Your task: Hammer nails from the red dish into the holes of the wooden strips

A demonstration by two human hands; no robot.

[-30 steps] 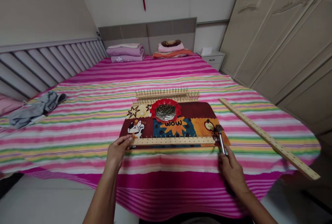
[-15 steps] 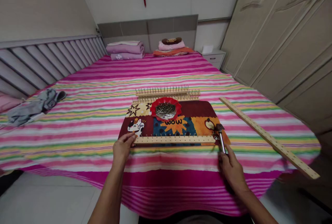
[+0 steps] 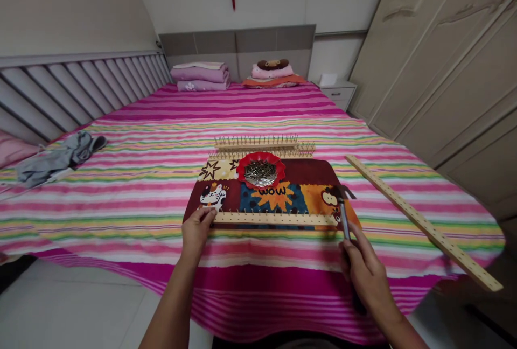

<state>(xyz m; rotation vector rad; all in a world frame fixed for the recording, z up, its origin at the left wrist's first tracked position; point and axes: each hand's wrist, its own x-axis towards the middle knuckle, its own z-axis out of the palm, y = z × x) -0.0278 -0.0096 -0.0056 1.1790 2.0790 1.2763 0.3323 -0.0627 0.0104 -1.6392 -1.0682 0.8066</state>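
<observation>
Slightly turned since half a second ago, the hammer now shows its claw, right of centre in the frame. From where I stand, the right hand is wrapped around its handle. At lower centre, the left hand's fingertips meet the left end of a wooden strip; whether they pinch wood or a nail, I cannot tell. That strip, nails along it, lies across the patterned mat, below a red bowl of nails.
</observation>
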